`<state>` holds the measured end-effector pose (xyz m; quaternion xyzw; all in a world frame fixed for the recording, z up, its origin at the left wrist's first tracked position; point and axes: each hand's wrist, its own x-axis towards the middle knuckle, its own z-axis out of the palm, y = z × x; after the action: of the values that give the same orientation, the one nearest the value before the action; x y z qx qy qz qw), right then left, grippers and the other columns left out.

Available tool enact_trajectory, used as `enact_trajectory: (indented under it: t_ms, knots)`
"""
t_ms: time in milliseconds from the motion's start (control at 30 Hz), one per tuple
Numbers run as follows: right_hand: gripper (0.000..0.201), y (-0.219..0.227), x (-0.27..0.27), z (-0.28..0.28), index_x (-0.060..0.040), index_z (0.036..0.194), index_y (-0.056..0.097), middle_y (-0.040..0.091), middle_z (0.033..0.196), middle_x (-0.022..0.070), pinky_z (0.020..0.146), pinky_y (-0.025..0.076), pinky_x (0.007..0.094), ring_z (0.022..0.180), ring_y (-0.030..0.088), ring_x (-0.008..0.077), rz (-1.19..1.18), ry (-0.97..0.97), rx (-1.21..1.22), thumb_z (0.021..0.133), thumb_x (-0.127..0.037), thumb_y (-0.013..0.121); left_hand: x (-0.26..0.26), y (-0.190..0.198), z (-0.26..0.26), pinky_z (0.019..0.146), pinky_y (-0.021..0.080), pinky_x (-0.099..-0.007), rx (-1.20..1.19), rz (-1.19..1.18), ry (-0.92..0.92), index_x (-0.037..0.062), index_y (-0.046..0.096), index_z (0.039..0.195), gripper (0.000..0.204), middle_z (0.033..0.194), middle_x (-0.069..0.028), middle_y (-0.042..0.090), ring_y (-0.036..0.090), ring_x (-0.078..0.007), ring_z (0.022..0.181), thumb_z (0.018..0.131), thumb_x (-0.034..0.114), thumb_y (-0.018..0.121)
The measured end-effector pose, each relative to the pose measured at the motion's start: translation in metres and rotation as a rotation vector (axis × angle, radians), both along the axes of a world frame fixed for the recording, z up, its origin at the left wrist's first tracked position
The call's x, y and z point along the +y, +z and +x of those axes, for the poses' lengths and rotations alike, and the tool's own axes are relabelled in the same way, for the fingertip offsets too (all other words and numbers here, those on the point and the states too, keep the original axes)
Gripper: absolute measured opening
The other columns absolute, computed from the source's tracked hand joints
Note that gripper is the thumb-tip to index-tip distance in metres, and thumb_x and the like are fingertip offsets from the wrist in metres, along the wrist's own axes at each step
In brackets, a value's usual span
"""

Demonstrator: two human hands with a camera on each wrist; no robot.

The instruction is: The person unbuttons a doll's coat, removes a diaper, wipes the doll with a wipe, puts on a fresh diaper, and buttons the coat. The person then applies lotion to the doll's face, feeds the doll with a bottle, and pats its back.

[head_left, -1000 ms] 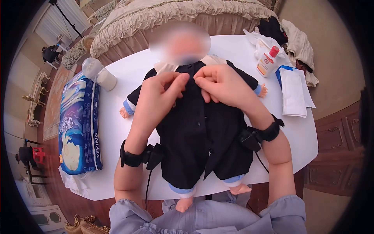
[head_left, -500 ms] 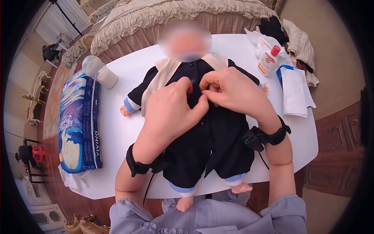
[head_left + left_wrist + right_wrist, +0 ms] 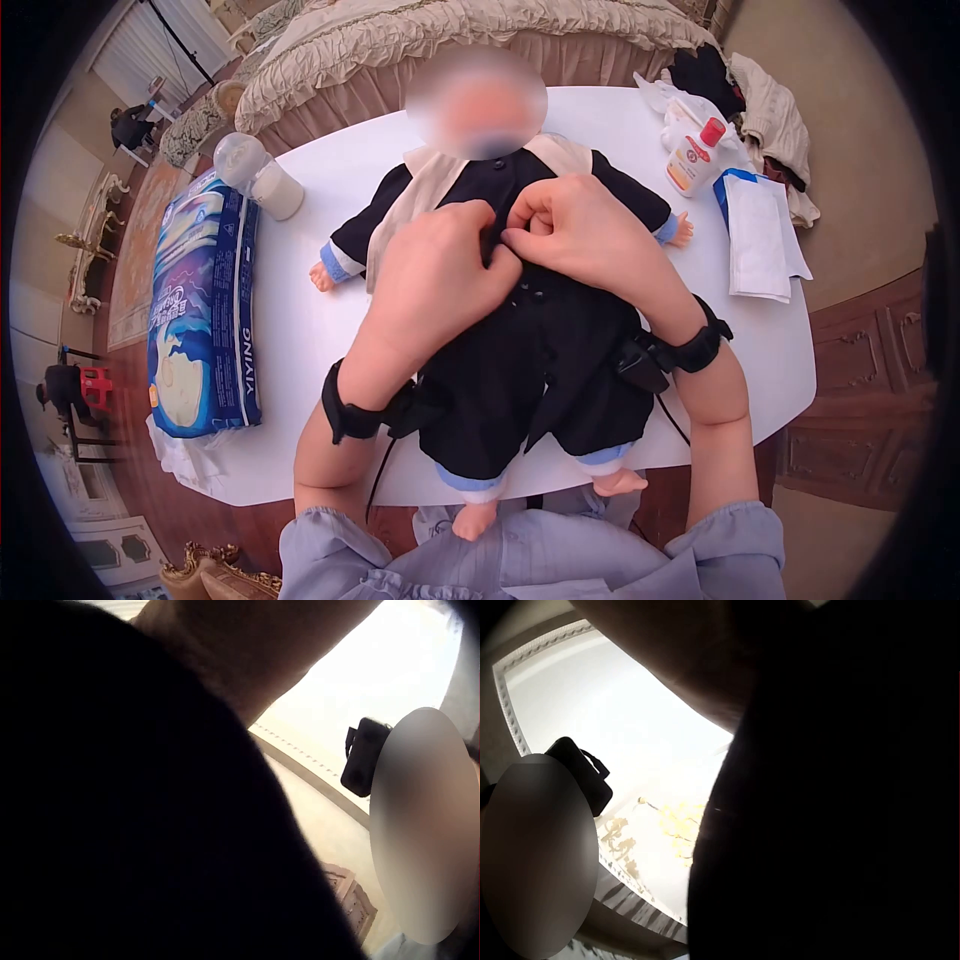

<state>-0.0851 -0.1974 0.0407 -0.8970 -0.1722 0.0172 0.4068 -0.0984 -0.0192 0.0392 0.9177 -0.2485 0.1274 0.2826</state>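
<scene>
On the white table lies a doll in a black garment (image 3: pixel 490 370) with a cream collar (image 3: pixel 405 215) and blue-and-white cuffs. Both hands meet over its chest. My left hand (image 3: pixel 440 265) pinches the black cloth near the front edge, its fingertips partly hidden behind the hand. Close beside it, my right hand (image 3: pixel 580 235) has thumb and curled fingers on the same cloth. One button (image 3: pixel 500 166) shows above the hands, and smaller ones show below. The wrist views show mostly dark cloth and part of each forearm or hand.
A blue diaper pack (image 3: pixel 205 310) and a capped bottle of white contents (image 3: pixel 277 192) stand at the left of the table (image 3: pixel 320 420). At the right are a red-capped bottle (image 3: pixel 692 160), white cloths (image 3: pixel 757 240) and a blue item. A bed (image 3: pixel 460 30) stands beyond.
Both hands have moved slightly from the upper chest, the left one turning so its back faces up. The left side of the cream collar has come to hang lower over the garment.
</scene>
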Motion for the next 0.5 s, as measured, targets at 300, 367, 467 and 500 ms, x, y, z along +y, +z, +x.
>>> enact_trajectory:
  t_ms: [300,367,467,500]
  knots:
    - [0.014,0.010,-0.007,-0.002,0.0032,0.080,0.067,0.055,0.054,0.0026,0.050,0.038,0.0242,0.051,0.048,0.0052,0.093,0.030,0.047,0.080,-0.011,0.068,0.022,0.008,0.018,0.057,0.046,-0.0202,0.606,-0.455,-0.130,-0.0038,0.069,0.096,0.019,0.077,0.0007,0.066,0.059,-0.0049,0.064,0.088,0.013,0.072]
    - [0.013,0.011,-0.007,-0.004,0.0032,0.079,0.066,0.055,0.054,0.0025,0.049,0.038,0.0246,0.050,0.049,0.0054,0.096,0.050,0.011,0.079,-0.010,0.068,0.025,0.009,0.020,0.057,0.046,-0.0200,0.650,-0.474,-0.141,-0.0032,0.069,0.095,0.018,0.078,0.0007,0.066,0.059,-0.0048,0.064,0.087,0.012,0.073]
    - [0.013,0.013,-0.006,-0.007,0.0030,0.078,0.065,0.056,0.054,0.0032,0.049,0.039,0.0248,0.050,0.050,0.0064,0.062,0.050,-0.013,0.079,-0.010,0.068,0.024,0.010,0.020,0.057,0.046,-0.0200,0.677,-0.514,-0.157,-0.0039,0.069,0.093,0.017,0.075,-0.0002,0.066,0.060,-0.0051,0.063,0.087,0.012,0.073]
    - [0.013,0.013,-0.005,-0.007,0.0030,0.078,0.065,0.056,0.054,0.0032,0.049,0.039,0.0248,0.050,0.050,0.0064,0.062,0.050,-0.013,0.079,-0.010,0.068,0.024,0.010,0.019,0.056,0.046,-0.0202,0.661,-0.535,-0.164,-0.0050,0.070,0.092,0.017,0.072,-0.0010,0.066,0.060,-0.0054,0.061,0.086,0.011,0.072]
